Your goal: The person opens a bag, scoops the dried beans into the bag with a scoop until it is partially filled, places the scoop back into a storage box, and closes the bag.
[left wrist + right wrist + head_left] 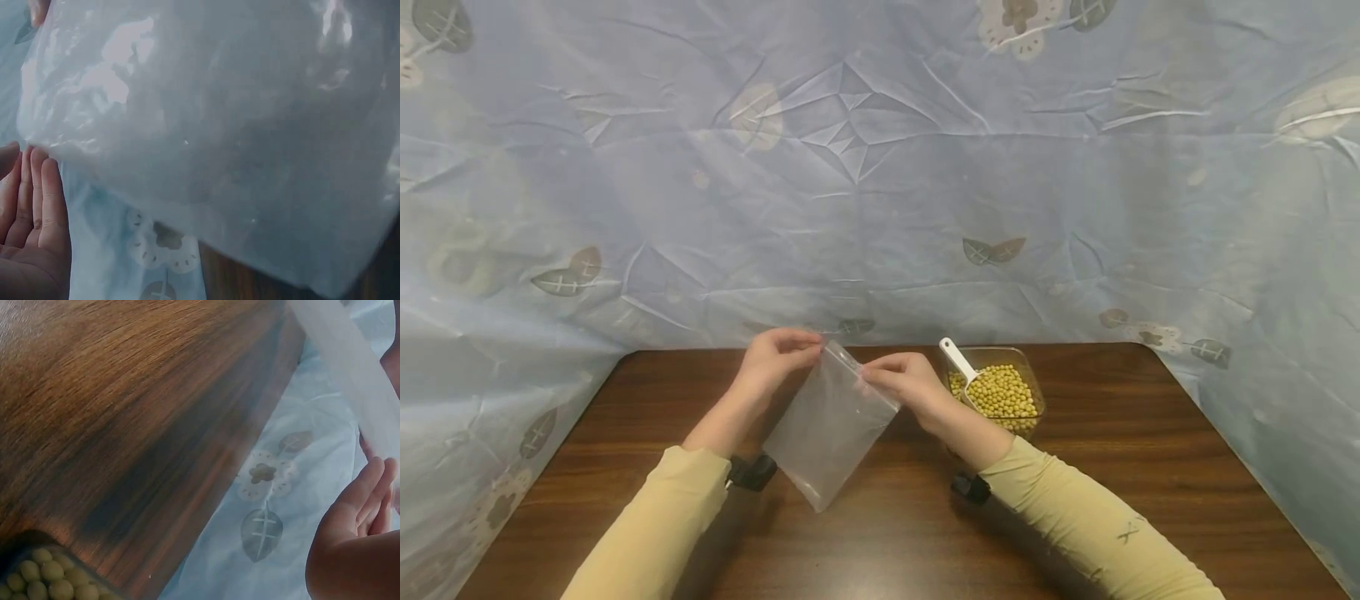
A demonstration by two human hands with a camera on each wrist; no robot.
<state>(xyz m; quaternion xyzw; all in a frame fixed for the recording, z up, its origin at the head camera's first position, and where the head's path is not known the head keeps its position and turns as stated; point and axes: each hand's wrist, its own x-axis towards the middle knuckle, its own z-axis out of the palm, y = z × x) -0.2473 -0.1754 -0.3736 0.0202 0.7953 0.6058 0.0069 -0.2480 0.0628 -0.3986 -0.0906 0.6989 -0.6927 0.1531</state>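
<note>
A clear plastic bag (pixel 831 425), flat and tilted, hangs between the two hands above the table. At its upper left corner the left hand (pixel 772 360) pinches the edge between thumb and fingers. The right hand (pixel 913 385) pinches the top edge further right. In the left wrist view the bag (pixel 206 125) fills most of the picture, with the left hand (pixel 34 225) at its corner. The right wrist view shows the right hand (pixel 356 531) at the bag's edge (pixel 356 381). Nothing can be made out inside the bag.
Behind the right forearm, a clear container (pixel 1037 392) of yellow beans (pixel 1003 392) stands near the table's back edge, with a white scoop (pixel 957 360) leaning in it. Patterned light blue cloth (pixel 880 208) hangs behind and beside the wooden table (pixel 1120 417).
</note>
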